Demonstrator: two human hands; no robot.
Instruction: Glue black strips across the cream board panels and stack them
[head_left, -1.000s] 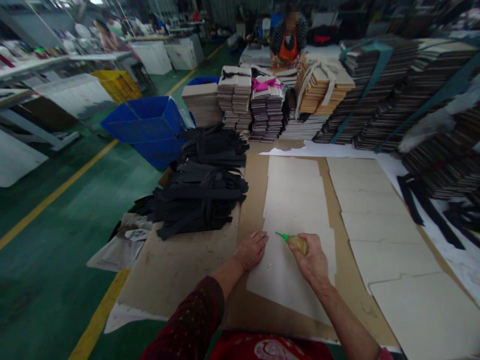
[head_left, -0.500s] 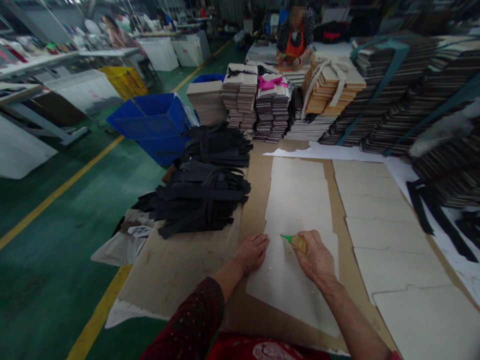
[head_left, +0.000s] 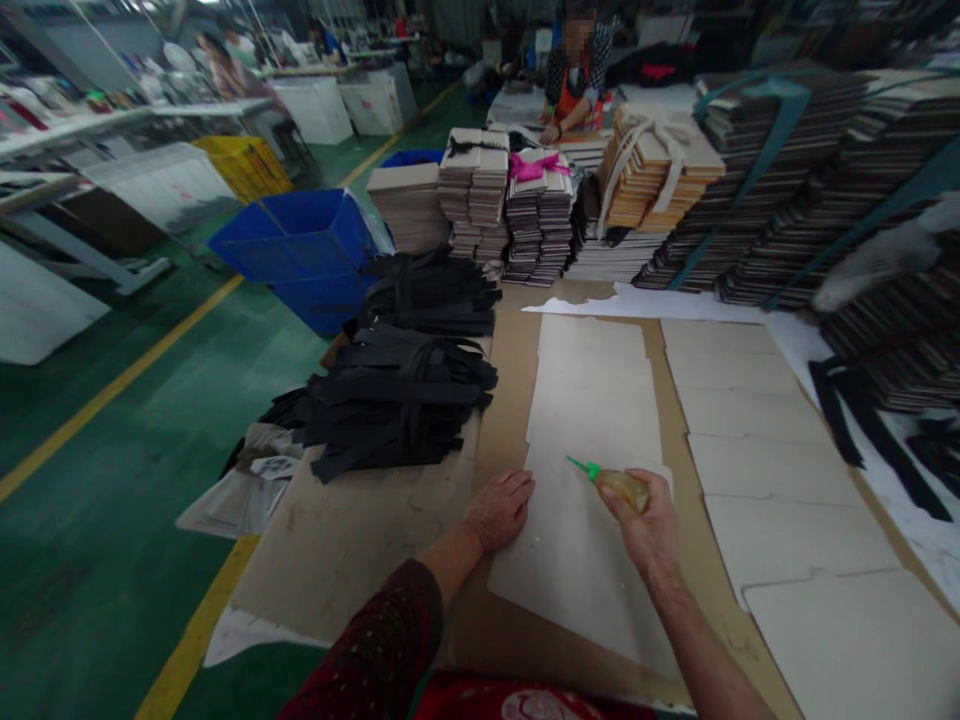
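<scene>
Squeeze bottle point(head_left: 621, 487) and green nozzle point(head_left: 584, 467) show only partly in the head view: the right hand point(head_left: 651, 520) is curled around the bottle's near end, hiding that end and much of the grip. The bottle lies tilted above the pale board panel point(head_left: 585, 415), nozzle toward the left; whether the tip touches the panel cannot be told. Amber tints the bottle, yet how full it is cannot be made out. Small shiny spots point(head_left: 535, 544) on the panel are too small to identify. The left hand point(head_left: 501, 510) rests nearly flat on the panel's left edge, fingers together, with nothing visible in its hold; what its palm covers is hidden. At right, a row of overlapping boards point(head_left: 772, 460) is cut off by the lower corner.

Beyond the black strip bundles point(head_left: 405, 385), a blue bin point(head_left: 300, 290) shows its inner wall, but its bottom is out of sight. A second blue bin point(head_left: 412, 157) is mostly covered by stacks of board point(head_left: 472, 190). Farther off, the contents of a yellow crate point(head_left: 255, 175) are unreadable. A clear plastic bag point(head_left: 225, 505) beside the strips is blurred.
</scene>
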